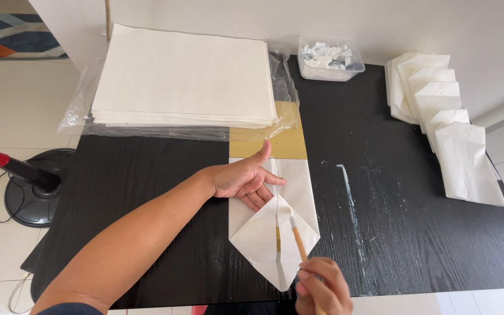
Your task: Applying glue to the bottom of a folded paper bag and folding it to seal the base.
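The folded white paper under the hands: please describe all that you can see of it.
The folded white paper is thin and matte. It lies flat on the black table; its two flaps fold inward to a point toward the person. The left hand presses its upper part, and the brush in the right hand touches the centre seam.

Paper stack (185, 76) blocks rear; right tabletop (392, 192) open.

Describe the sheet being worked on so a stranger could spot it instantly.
On the black table, look at the near edge, below the tall paper stack. The folded sheet lies under the left hand; unlike the finished row, its bottom folds to a point.
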